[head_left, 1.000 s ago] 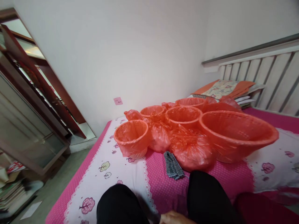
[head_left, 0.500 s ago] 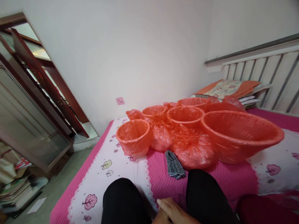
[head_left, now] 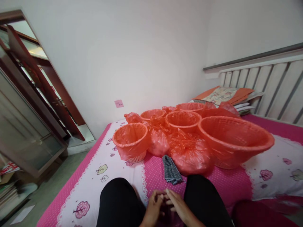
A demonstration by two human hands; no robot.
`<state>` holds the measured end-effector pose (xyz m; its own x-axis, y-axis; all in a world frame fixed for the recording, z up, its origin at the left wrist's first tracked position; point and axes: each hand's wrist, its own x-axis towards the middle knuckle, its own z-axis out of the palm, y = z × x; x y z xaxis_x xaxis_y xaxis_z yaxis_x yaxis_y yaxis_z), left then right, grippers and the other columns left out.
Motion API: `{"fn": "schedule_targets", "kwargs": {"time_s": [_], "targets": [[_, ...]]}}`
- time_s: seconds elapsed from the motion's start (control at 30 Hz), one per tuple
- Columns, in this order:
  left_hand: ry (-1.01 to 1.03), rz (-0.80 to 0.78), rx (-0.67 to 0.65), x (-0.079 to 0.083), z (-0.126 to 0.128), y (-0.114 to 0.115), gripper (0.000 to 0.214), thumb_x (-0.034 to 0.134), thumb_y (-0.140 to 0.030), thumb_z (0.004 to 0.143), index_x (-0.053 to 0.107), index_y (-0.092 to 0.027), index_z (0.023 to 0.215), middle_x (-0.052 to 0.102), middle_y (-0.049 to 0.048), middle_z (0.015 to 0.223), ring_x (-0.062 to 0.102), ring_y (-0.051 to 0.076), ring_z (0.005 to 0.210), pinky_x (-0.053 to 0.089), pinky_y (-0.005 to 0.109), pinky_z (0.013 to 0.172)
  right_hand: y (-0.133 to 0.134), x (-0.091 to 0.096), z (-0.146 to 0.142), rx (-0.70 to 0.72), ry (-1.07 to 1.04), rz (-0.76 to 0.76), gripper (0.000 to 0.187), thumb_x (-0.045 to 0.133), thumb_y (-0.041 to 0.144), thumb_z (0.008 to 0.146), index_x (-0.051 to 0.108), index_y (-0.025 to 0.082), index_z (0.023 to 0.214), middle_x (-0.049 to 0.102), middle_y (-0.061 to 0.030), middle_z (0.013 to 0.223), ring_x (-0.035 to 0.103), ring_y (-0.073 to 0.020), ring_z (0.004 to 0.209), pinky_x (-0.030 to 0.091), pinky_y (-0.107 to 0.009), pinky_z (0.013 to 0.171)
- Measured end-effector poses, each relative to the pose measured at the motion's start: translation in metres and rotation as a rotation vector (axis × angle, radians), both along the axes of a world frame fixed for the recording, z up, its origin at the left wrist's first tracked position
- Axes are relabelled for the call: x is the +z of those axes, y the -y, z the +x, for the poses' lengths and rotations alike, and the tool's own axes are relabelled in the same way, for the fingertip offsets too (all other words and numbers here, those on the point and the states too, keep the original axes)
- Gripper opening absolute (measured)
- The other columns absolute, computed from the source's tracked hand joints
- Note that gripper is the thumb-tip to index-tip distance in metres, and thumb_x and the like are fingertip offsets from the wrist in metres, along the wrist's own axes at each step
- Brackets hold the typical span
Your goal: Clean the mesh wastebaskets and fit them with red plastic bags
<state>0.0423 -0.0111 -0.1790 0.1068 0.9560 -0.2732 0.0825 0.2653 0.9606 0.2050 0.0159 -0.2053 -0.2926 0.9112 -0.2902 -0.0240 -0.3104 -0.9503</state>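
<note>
Low in the view, between two black-clad knees, my left hand (head_left: pixel 154 205) and my right hand (head_left: pixel 178 203) meet at the fingertips. The fingers of the left are loosely bent and apart, with nothing seen in them. Those of the right stretch toward the left hand, also without an object. Just beyond lies a grey knitted cloth piece (head_left: pixel 170 170), folded on the pink dotted bedspread (head_left: pixel 155 171). Behind it sits a filled red plastic bag (head_left: pixel 191 154), knotted or gathered on top. Another full red bag (head_left: pixel 159 140) stands to its left.
Several orange-red baskets lined with red bags stand on the bed: a small basket (head_left: pixel 130 135) at left, a middle basket (head_left: pixel 183 119), a large basket (head_left: pixel 236 132) at right. Folded bedding (head_left: pixel 224 94) lies near the radiator (head_left: pixel 267 85). A pink note (head_left: pixel 119 103) is on the wall.
My hands were clasped together lower down; now they have come apart, risen slightly, and touch only at the fingers. The view has shifted a little; the baskets and bags stay in place.
</note>
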Motion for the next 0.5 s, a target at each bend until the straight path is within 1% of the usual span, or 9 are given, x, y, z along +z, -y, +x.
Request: {"fn": "schedule_targets", "kwargs": {"time_s": [0.03, 0.1, 0.17, 0.2, 0.27, 0.33, 0.43, 0.5], "targets": [[0.006, -0.042, 0.041, 0.000, -0.008, 0.001, 0.077, 0.063, -0.085, 0.077, 0.064, -0.022, 0.121, 0.070, 0.0132, 0.120, 0.068, 0.028, 0.101, 0.056, 0.038, 0.078, 0.000, 0.003, 0.000, -0.006, -0.025, -0.037, 0.105, 0.055, 0.099, 0.064, 0.069, 0.021, 0.133, 0.067, -0.0187, 0.139, 0.067, -0.0379, 0.122, 0.054, -0.051, 0.099], [0.062, -0.144, 0.089, -0.002, -0.022, 0.007, 0.083, 0.064, -0.085, 0.076, 0.059, -0.027, 0.135, 0.064, 0.0151, 0.138, 0.069, 0.028, 0.105, 0.056, 0.036, 0.075, 0.004, 0.008, -0.001, -0.010, -0.067, -0.085, 0.114, 0.057, 0.099, 0.061, 0.061, 0.021, 0.144, 0.059, -0.0214, 0.150, 0.066, -0.0382, 0.125, 0.056, -0.050, 0.097], [0.177, -0.233, 0.081, -0.007, -0.027, 0.015, 0.091, 0.073, -0.084, 0.069, 0.057, -0.032, 0.142, 0.057, 0.0157, 0.150, 0.070, 0.032, 0.112, 0.058, 0.040, 0.079, 0.011, 0.011, -0.004, 0.019, -0.160, -0.132, 0.113, 0.062, 0.097, 0.061, 0.059, 0.023, 0.146, 0.055, -0.0215, 0.155, 0.065, -0.0385, 0.129, 0.057, -0.050, 0.096], [0.245, -0.254, 0.060, -0.011, -0.027, 0.019, 0.095, 0.079, -0.082, 0.063, 0.058, -0.034, 0.142, 0.055, 0.0154, 0.153, 0.069, 0.035, 0.117, 0.059, 0.044, 0.082, 0.014, 0.011, -0.006, 0.050, -0.221, -0.154, 0.109, 0.063, 0.096, 0.063, 0.060, 0.024, 0.145, 0.054, -0.0205, 0.156, 0.064, -0.0388, 0.131, 0.058, -0.051, 0.095], [0.352, -0.229, 0.013, -0.018, -0.022, 0.025, 0.097, 0.087, -0.079, 0.056, 0.061, -0.036, 0.139, 0.057, 0.0147, 0.153, 0.064, 0.042, 0.129, 0.058, 0.053, 0.092, 0.020, 0.009, -0.010, 0.104, -0.326, -0.183, 0.095, 0.067, 0.091, 0.067, 0.066, 0.028, 0.139, 0.053, -0.0171, 0.158, 0.060, -0.0402, 0.136, 0.059, -0.052, 0.093], [0.396, -0.161, 0.007, -0.024, -0.015, 0.028, 0.096, 0.089, -0.077, 0.055, 0.064, -0.034, 0.137, 0.060, 0.0144, 0.151, 0.055, 0.043, 0.142, 0.051, 0.057, 0.107, 0.023, 0.007, -0.013, 0.143, -0.359, -0.212, 0.085, 0.072, 0.087, 0.068, 0.071, 0.031, 0.133, 0.054, -0.0149, 0.157, 0.056, -0.0423, 0.140, 0.059, -0.054, 0.093], [0.381, -0.081, 0.072, -0.025, -0.008, 0.032, 0.098, 0.090, -0.075, 0.057, 0.064, -0.029, 0.139, 0.060, 0.0154, 0.151, 0.042, 0.040, 0.153, 0.037, 0.055, 0.123, 0.024, 0.006, -0.017, 0.173, -0.322, -0.263, 0.086, 0.077, 0.084, 0.063, 0.074, 0.030, 0.130, 0.055, -0.0156, 0.157, 0.049, -0.0448, 0.146, 0.056, -0.057, 0.098], [0.373, -0.074, 0.091, -0.021, -0.007, 0.033, 0.096, 0.092, -0.071, 0.057, 0.065, -0.029, 0.139, 0.060, 0.0156, 0.152, 0.039, 0.040, 0.156, 0.035, 0.053, 0.125, 0.026, 0.008, -0.022, 0.187, -0.325, -0.258, 0.088, 0.078, 0.084, 0.061, 0.075, 0.027, 0.129, 0.055, -0.0164, 0.156, 0.047, -0.0438, 0.148, 0.052, -0.055, 0.105]]}}
